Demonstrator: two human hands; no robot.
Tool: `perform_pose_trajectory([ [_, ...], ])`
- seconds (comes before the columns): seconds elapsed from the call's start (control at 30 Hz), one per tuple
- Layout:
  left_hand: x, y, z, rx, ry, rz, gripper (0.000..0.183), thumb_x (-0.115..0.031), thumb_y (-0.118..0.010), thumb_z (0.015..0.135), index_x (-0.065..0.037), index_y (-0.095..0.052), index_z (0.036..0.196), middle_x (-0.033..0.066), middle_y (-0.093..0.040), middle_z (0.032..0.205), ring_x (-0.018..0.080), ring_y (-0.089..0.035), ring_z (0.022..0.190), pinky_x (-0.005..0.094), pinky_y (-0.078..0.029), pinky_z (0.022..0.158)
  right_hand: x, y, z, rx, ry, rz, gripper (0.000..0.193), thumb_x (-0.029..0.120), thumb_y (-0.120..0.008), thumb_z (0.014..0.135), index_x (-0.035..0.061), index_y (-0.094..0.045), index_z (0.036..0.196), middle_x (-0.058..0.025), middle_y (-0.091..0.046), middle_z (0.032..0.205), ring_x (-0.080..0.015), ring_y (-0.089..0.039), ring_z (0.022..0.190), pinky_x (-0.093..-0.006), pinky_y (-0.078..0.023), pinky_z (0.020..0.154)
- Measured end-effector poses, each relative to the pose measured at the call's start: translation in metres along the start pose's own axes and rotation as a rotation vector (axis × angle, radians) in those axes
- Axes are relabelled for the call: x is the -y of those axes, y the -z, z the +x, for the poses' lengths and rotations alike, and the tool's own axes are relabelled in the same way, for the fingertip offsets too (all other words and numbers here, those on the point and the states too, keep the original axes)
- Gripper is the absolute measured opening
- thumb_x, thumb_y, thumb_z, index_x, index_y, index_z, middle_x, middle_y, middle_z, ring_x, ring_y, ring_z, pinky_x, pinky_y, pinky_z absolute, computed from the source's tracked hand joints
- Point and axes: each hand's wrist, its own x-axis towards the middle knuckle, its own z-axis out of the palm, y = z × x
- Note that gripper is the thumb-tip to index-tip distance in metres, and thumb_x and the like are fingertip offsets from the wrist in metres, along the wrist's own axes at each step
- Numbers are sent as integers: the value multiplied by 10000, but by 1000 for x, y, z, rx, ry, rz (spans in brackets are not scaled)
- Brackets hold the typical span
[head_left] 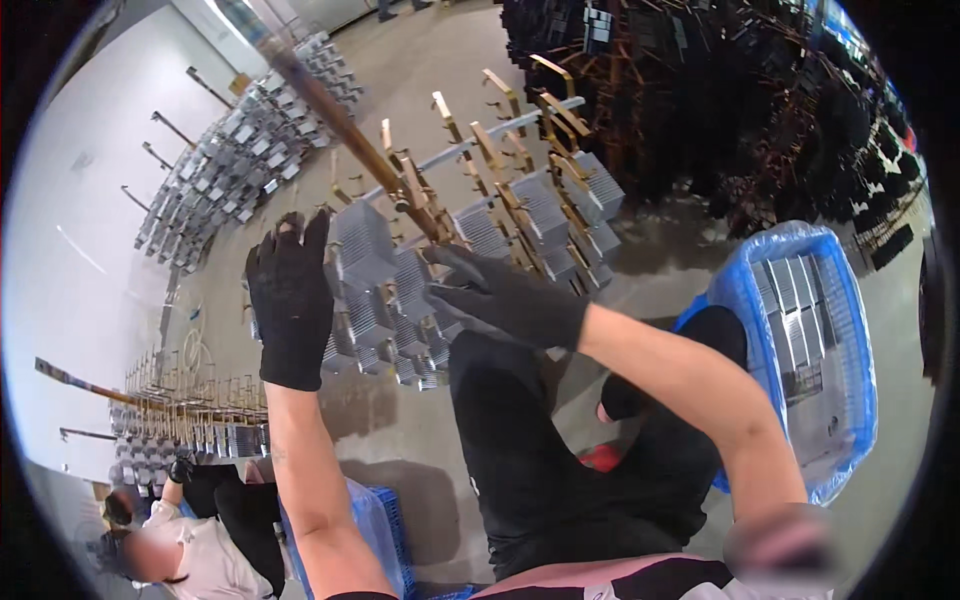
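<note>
Left grip [290, 300]: black-gloved, raised just beside a silver finned heat sink [362, 240] – cannot tell whether it is open or closed on anything
Right grip [510, 298]: black-gloved, reaching in from the right, fingers parted by the post's lower end – whether they hold a piece is hidden
Heat sinks: the one by the left glove sits between both gloves, left of the post, with more hanging around and below
Hanging rack: brass-coloured hooks [488, 148] and a slanting copper-brown post [335, 120]
Lined basket [864, 400]: blue, on the right beside the person's leg, with silver finned pieces [795, 310] inside
Co-worker [220, 545]: lower left, in a white top
</note>
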Motion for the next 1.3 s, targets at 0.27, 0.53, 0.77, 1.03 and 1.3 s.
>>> perform_pose_trajectory([
  [0.27, 10, -34, -14, 14, -91, -175, 573, 3, -548, 754, -60, -562, 1323, 234, -595, 1223, 385, -583, 1079, 489, -457, 907, -55, -86, 100, -198, -38, 242, 521, 160, -579, 976, 31, -405, 1450, -181, -445, 1418, -286, -594, 1098, -385, -547, 881],
  [0.53, -4, -36, -11, 70, -43, -208, 395, -83, -537, 829, -40, -607, 1216, 205, -655, 1107, 352, -644, 965, 478, -491, 818, -30, -69, 113, -57, -74, -220, 462, 21, -520, 929, -7, -446, 1384, -240, -517, 1265, -374, -583, 1090, -386, -541, 876],
  [0.77, 1, -58, 6, 131, -8, -192, 372, -98, -528, 871, -54, -604, 1232, 206, -640, 1095, 336, -672, 937, 471, -534, 751, -55, -73, 114, -171, 165, -332, 359, 72, -470, 928, -15, -486, 1276, -329, -545, 1182, -475, -546, 1102, -480, -498, 949],
  [1.03, 14, -48, 8, 240, -28, -299, 390, -92, -522, 882, -122, -607, 1261, 194, -635, 1075, 329, -689, 828, 444, -537, 656, -38, -73, 116, -43, -483, 1120, 273, 307, -404, 1058, 94, -549, 1149, -80, -609, 1037, -208, -626, 900, -371, -547, 801],
  [1.3, -3, -15, -30, -137, 29, -116, 566, -40, -521, 877, -129, -483, 1434, 221, -536, 1319, 351, -600, 1119, 422, -509, 907, 8, -50, 90, -106, -679, 1216, 357, 440, -425, 1047, 136, -532, 1202, -41, -612, 980, -180, -628, 784, -403, -571, 684],
])
